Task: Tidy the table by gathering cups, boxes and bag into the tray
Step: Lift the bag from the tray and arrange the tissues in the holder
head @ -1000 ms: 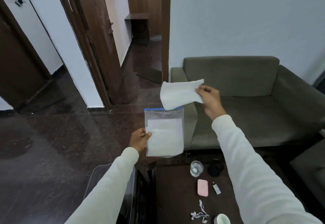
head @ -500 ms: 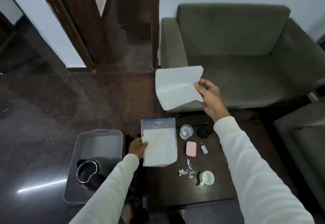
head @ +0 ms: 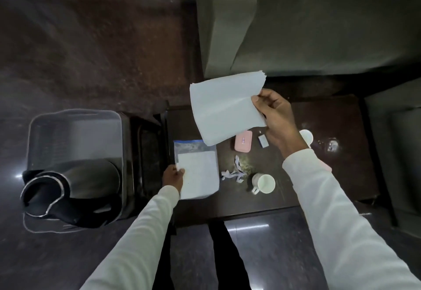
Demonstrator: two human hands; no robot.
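Note:
My left hand (head: 174, 177) grips the left edge of a clear zip bag (head: 198, 171) with a blue top strip and white sheets inside, held over the dark table's left end. My right hand (head: 275, 116) pinches a folded stack of white paper (head: 224, 111) above the table (head: 330, 176). On the table stand a white mug (head: 264, 183), a second white cup (head: 306, 136) partly behind my wrist, a pink box (head: 243, 141) and a small grey box (head: 263, 141). The grey tray (head: 75, 130) sits at the left with a black kettle (head: 68, 189) in it.
A tangle of white ribbon (head: 234, 172) lies by the mug. A grey-green sofa (head: 319, 21) stands beyond the table, another seat (head: 396, 153) at the right. A dark side stand (head: 148, 153) sits between tray and table. Dark polished floor surrounds everything.
The view has tilted down from the room to the table and tray. Both hands have come lower, still holding the bag and the paper stack apart from each other.

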